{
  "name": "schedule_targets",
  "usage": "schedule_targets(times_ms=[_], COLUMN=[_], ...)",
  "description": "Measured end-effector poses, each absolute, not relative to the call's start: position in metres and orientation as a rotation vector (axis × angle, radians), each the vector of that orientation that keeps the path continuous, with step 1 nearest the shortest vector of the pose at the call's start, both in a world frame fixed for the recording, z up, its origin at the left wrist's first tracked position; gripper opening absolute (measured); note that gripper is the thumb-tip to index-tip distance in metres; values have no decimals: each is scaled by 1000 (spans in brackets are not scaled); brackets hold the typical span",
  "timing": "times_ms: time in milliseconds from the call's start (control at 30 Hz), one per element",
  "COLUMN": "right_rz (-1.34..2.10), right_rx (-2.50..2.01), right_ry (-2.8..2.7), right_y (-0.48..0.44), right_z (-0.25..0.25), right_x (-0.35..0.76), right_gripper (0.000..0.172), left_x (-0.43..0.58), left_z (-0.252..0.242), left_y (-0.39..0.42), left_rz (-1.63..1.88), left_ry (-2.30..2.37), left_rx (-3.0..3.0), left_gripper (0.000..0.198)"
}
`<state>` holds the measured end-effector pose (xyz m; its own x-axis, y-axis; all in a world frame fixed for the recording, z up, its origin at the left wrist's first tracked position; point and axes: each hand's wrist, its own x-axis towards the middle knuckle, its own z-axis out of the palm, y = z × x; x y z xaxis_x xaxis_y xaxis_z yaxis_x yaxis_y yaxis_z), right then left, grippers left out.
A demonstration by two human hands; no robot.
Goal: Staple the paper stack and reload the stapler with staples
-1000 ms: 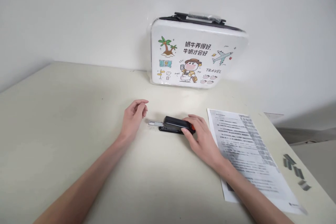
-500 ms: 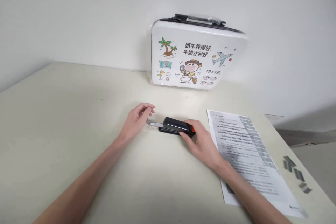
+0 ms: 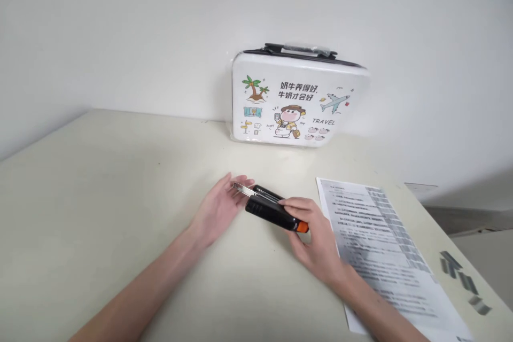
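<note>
A black stapler point(image 3: 267, 210) with an orange part at its rear end is gripped by my right hand point(image 3: 315, 235), fingers over its back half. It is rolled onto its side above the table, and its silver metal tray point(image 3: 243, 189) sticks out of the front. My left hand point(image 3: 224, 206) lies palm up with fingers spread, right under and behind that tray. Whether the tray touches the left fingers, I cannot tell.
Printed sheets of paper point(image 3: 372, 246) lie to the right, partly under my right forearm. Several strips of staples point(image 3: 467, 282) rest near the table's right edge. A white case point(image 3: 296, 96) with cartoon prints stands at the back against the wall.
My right hand has lifted the stapler and rolled it over. My left hand has turned palm up and opened beneath the tray. The view has tilted slightly upward.
</note>
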<state>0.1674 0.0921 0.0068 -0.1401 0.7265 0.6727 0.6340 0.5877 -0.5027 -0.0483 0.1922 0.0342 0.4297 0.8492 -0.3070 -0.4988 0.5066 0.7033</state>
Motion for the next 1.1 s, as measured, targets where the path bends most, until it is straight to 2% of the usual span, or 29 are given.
schedule_targets(times_ms=[200, 667, 1100], right_rz=[-19, -198, -231], right_rx=[-1002, -997, -926], right_ry=[-1927, -1980, -2047], right_y=[92, 91, 87], right_z=[14, 17, 20], right_x=[161, 156, 154], right_gripper=[54, 37, 37], left_x=[-44, -47, -44], left_z=[39, 37, 35], left_y=[183, 184, 182], left_rz=[825, 796, 831], left_ry=[741, 629, 638], left_rx=[313, 325, 352], left_gripper=[29, 32, 33])
